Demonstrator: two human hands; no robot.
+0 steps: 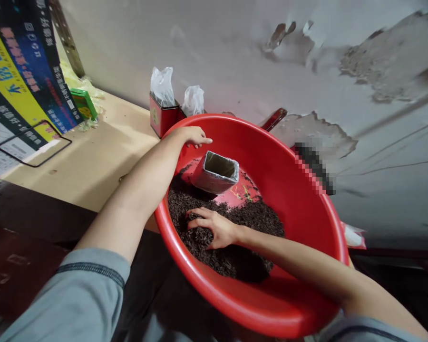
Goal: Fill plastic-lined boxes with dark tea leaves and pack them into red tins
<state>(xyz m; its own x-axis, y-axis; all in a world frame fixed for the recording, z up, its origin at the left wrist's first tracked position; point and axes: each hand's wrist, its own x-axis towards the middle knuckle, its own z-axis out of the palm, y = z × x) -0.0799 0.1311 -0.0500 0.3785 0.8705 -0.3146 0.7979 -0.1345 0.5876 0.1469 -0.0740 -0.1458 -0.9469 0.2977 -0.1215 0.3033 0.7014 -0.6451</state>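
My right hand (216,227) is down in the dark dried leaves, which look like loose tea (242,259), with its fingers curled around some of them. The leaves cover much of the bottom of a big red plastic basin (299,228). Above the basin's far left side is my left hand (197,137), one finger stretched out and nothing visible in it; its other fingers are partly hidden. Just below that hand, a rectangular silvery container (214,178) stands in the basin, its mouth open and facing up.
Behind the basin, a red tin (160,116) holds a clear plastic bag (162,85), with another bag (193,99) beside it. A printed carton (24,80) and a green box (83,103) occupy the left of the wooden table (119,116). The peeling wall (228,57) rises close behind.
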